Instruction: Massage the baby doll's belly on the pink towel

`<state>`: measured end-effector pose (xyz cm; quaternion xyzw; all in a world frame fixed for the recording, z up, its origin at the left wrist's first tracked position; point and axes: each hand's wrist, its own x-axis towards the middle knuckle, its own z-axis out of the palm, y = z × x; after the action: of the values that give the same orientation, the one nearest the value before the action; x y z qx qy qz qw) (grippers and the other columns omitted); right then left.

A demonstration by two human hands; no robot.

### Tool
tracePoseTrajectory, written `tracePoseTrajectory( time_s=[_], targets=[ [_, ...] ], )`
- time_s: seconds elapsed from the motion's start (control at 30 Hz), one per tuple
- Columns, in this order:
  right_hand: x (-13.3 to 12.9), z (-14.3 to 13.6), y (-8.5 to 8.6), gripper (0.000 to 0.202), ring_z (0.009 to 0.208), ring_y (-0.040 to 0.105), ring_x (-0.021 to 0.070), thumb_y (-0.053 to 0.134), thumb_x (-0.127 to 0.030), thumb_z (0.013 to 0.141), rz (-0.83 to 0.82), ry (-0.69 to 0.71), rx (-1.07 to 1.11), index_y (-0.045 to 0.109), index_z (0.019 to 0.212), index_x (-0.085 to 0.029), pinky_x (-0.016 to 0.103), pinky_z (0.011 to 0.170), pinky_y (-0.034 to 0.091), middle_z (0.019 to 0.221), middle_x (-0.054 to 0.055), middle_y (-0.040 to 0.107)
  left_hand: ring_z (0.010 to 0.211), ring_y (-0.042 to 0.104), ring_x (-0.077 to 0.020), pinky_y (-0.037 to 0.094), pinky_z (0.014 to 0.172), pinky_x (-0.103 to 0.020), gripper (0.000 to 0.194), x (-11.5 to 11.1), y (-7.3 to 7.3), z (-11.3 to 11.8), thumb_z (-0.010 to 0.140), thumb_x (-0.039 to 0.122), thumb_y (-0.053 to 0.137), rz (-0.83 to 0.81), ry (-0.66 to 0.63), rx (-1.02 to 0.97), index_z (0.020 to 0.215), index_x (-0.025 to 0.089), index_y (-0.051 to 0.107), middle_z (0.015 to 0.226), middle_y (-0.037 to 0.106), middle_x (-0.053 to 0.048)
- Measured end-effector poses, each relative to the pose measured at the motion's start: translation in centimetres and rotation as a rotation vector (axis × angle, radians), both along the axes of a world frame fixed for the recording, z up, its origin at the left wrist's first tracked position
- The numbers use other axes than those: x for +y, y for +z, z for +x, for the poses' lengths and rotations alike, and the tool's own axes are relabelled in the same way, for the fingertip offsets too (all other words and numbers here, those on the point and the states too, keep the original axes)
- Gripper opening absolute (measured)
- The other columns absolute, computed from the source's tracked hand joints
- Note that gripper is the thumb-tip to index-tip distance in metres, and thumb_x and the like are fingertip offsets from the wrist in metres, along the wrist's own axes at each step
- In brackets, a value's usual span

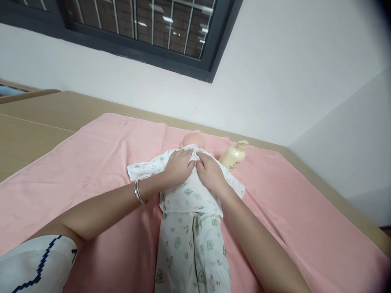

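A baby doll (193,139) lies stretched out, its bald head pointing away from me. It wears a white printed baby shirt (189,195) and matching baby pants (179,244). Both my hands are at the upper middle of the shirt, just below the head. My left hand (180,167) has its fingers closed on the shirt cloth. Close beside it, my right hand (210,171) pinches the shirt with thumb and fingers, and the cloth gathers between the two hands. What exactly lies under the fingertips is hidden. The shirt's sleeves spread out to both sides.
Under the doll a pink blanket (100,175) covers much of a wooden surface (39,122). A cream pump bottle (234,155) leans at the doll's upper right, by the sleeve. Behind are a white wall (262,81) and a dark-framed barred window (210,53).
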<state>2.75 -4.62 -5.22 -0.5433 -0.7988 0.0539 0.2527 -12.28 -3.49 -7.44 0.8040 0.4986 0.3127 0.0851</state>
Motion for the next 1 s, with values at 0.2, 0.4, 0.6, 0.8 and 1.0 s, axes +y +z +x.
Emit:
tracePoseTrajectory(
  time_s=[0.2, 0.4, 0.6, 0.8, 1.0],
  targets=[
    [0.7, 0.5, 0.2, 0.035, 0.104, 0.061, 0.0278, 0.033, -0.028, 0.095, -0.009, -0.011, -0.026, 0.063, 0.109, -0.017, 0.042, 0.095, 0.046, 0.109, 0.012, 0.070, 0.134, 0.050, -0.0285, 0.035, 0.115, -0.046, 0.043, -0.8, 0.0, 0.4, 0.096, 0.023, 0.035, 0.071, -0.003, 0.052, 0.132, 0.010, 0.056, 0.140, 0.059, -0.015],
    [-2.3, -1.5, 0.5, 0.045, 0.134, 0.048, 0.0301, 0.036, -0.021, 0.094, 0.001, -0.062, -0.103, 0.058, 0.132, -0.012, 0.044, 0.113, 0.036, 0.138, 0.016, 0.059, 0.124, 0.058, -0.0294, 0.045, 0.107, -0.045, 0.037, 1.3, 0.1, -0.6, 0.094, 0.031, 0.041, -0.058, 0.025, 0.000, 0.120, 0.014, 0.060, 0.130, 0.064, -0.015],
    [0.9, 0.7, -0.4, 0.044, 0.133, 0.048, 0.0265, 0.035, -0.027, 0.095, -0.061, -0.017, 0.062, 0.056, 0.131, -0.014, 0.044, 0.114, 0.035, 0.140, 0.013, 0.058, 0.140, 0.043, -0.0309, 0.031, 0.118, -0.049, 0.046, -1.8, -0.8, 0.9, 0.097, 0.024, 0.033, 0.102, 0.021, 0.090, 0.135, 0.007, 0.051, 0.145, 0.053, -0.018],
    [-1.3, -1.2, -0.4, 0.052, 0.141, 0.039, 0.0342, 0.032, -0.027, 0.097, -0.046, -0.125, -0.121, 0.048, 0.140, -0.001, 0.049, 0.118, 0.029, 0.147, 0.022, 0.049, 0.134, 0.049, -0.0292, 0.037, 0.113, -0.049, 0.042, 0.2, -0.2, -0.1, 0.095, 0.025, 0.032, -0.060, -0.009, 0.033, 0.127, 0.011, 0.056, 0.140, 0.057, -0.015],
    [-1.7, -1.3, 0.0, 0.047, 0.140, 0.043, 0.0296, 0.036, -0.026, 0.097, -0.035, -0.096, -0.103, 0.055, 0.137, -0.011, 0.046, 0.116, 0.033, 0.146, 0.015, 0.052, 0.129, 0.052, -0.0288, 0.037, 0.112, -0.049, 0.039, 1.7, -0.9, -0.4, 0.094, 0.027, 0.034, -0.047, 0.048, -0.004, 0.122, 0.014, 0.059, 0.134, 0.061, -0.014]
  ],
)
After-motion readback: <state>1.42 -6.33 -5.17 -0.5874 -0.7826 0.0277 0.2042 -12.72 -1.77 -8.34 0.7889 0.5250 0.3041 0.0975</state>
